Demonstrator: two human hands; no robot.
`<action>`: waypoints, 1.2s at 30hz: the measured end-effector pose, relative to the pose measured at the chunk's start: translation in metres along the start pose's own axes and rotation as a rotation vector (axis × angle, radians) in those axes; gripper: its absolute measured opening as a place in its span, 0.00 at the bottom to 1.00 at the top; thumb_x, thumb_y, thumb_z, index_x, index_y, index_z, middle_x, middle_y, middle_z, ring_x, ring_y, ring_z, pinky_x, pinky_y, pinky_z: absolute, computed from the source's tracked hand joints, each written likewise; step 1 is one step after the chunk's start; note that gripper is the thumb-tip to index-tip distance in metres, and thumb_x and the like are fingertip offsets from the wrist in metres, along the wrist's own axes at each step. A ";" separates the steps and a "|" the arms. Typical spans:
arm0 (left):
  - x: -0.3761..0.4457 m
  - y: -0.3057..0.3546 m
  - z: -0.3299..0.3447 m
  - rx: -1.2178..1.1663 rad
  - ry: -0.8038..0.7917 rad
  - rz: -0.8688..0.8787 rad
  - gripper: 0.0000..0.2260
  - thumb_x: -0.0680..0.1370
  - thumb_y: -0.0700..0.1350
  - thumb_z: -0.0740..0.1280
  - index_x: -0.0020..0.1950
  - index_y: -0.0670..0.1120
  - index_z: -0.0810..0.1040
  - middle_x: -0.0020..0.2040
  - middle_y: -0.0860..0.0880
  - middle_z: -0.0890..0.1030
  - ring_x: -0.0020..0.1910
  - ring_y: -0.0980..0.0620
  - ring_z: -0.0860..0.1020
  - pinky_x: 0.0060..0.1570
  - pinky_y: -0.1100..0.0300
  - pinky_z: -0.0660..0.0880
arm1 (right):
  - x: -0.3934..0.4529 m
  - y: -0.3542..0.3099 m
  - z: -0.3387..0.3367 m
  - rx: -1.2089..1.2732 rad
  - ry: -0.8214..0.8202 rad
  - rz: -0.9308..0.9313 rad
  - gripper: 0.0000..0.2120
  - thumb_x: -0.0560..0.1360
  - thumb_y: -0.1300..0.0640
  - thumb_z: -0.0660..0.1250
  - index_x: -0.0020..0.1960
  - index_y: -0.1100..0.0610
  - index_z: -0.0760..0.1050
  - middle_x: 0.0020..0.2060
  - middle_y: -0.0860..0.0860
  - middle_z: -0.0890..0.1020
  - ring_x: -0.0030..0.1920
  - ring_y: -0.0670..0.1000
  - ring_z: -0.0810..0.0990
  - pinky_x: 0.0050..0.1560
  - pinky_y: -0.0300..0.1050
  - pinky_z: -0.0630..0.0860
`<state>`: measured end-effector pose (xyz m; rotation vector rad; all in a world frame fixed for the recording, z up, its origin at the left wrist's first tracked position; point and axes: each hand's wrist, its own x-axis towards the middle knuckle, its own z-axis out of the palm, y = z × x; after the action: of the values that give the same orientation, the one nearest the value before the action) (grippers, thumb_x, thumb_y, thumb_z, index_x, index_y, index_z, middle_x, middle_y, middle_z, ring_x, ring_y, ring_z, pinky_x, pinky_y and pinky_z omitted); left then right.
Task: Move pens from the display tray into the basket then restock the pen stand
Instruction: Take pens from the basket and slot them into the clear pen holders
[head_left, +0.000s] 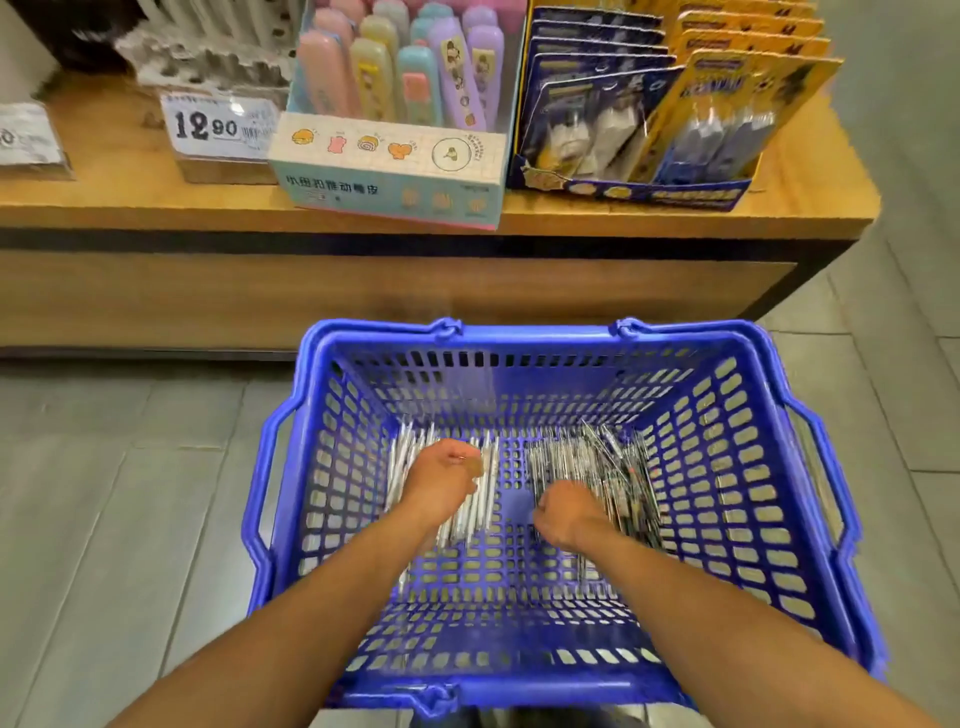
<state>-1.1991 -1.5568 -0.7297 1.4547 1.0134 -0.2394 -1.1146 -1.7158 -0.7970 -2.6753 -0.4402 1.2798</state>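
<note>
Two bare forearms reach down into the blue basket (545, 680) on the floor. The left hand (441, 480) has its grip curled on the white pens (483, 499) (fingers hidden beneath). The right hand (563, 512) curls over the dark pens (608, 467); whether it clamps any, I cannot tell. Beyond stands the wooden worktop (571, 215).

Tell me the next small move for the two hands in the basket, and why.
Probably close each hand on a bunch of pens and lift. Both hands are down inside the blue basket: the left hand sits over the white pens, the right hand over the darker pens. The blur hides whether either grips anything yet, and no pen stand is in view.
</note>
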 end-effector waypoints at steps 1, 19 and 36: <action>0.004 0.001 0.001 -0.026 -0.003 -0.014 0.08 0.79 0.36 0.64 0.48 0.48 0.80 0.51 0.47 0.82 0.41 0.52 0.78 0.39 0.61 0.73 | 0.004 -0.003 0.001 -0.032 0.008 0.003 0.06 0.80 0.57 0.64 0.51 0.60 0.77 0.43 0.55 0.78 0.40 0.53 0.76 0.43 0.42 0.76; 0.023 -0.015 -0.004 -0.239 -0.035 -0.223 0.14 0.83 0.51 0.63 0.64 0.45 0.71 0.59 0.47 0.79 0.55 0.48 0.79 0.54 0.53 0.78 | -0.008 -0.032 0.005 0.260 -0.235 -0.321 0.11 0.81 0.50 0.62 0.44 0.55 0.74 0.34 0.52 0.84 0.27 0.45 0.80 0.40 0.39 0.78; 0.028 -0.018 0.000 -0.445 0.043 -0.216 0.09 0.85 0.40 0.57 0.52 0.43 0.77 0.39 0.47 0.77 0.32 0.53 0.72 0.32 0.60 0.73 | 0.039 0.002 0.012 -0.354 0.126 0.051 0.09 0.80 0.61 0.63 0.58 0.59 0.76 0.49 0.54 0.82 0.44 0.52 0.80 0.44 0.43 0.78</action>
<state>-1.1950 -1.5481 -0.7619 0.9522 1.1742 -0.1258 -1.1003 -1.7052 -0.8339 -3.0542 -0.6387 1.1266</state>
